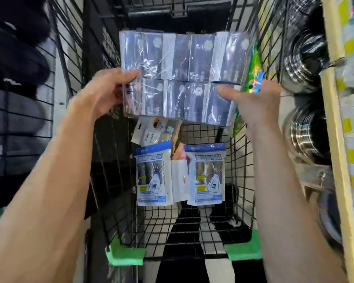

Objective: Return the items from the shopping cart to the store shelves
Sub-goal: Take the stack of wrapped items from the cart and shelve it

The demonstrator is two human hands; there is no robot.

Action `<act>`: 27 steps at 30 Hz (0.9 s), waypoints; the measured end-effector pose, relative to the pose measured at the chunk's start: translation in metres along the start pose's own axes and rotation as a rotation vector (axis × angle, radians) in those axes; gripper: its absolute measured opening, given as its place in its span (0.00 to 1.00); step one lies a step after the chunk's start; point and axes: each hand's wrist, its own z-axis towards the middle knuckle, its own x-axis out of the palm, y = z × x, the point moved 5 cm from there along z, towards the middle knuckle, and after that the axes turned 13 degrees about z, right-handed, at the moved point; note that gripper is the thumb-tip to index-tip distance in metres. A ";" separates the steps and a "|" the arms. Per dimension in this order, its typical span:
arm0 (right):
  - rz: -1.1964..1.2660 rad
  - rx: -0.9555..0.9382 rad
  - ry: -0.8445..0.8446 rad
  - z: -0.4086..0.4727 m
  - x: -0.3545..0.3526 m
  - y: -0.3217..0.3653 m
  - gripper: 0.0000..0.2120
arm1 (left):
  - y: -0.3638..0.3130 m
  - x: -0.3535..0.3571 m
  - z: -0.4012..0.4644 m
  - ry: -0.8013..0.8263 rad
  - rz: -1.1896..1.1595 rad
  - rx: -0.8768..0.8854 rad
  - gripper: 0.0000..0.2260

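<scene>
Shrink-wrapped multipack [180,78] is pinched at both edges by left grip [102,92] and right grip [253,103]; slick film may slip, dropping it into the cart [241,180] below.

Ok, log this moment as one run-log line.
left hand: gripping wrapped multipack | right hand: gripping multipack plus green packet | cart: two blue-topped bags remain

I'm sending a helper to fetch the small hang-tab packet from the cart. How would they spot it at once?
Look into the black wire shopping cart. Below the big clear-wrapped bundle held by both hands, and above the two blue-topped bags, lies the small hang-tab packet. Alone among them it is white and tilted, with an orange patch.
</scene>
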 end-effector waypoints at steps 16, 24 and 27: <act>0.129 -0.228 -0.421 -0.073 -0.159 0.139 0.13 | -0.211 0.098 -0.078 0.134 0.171 0.338 0.11; 0.234 -0.285 -0.780 -0.110 -0.286 0.171 0.14 | -0.346 0.240 -0.105 0.423 0.452 0.611 0.26; 0.234 -0.354 -0.962 -0.131 -0.324 0.172 0.16 | -0.381 0.303 -0.119 0.465 0.507 0.697 0.19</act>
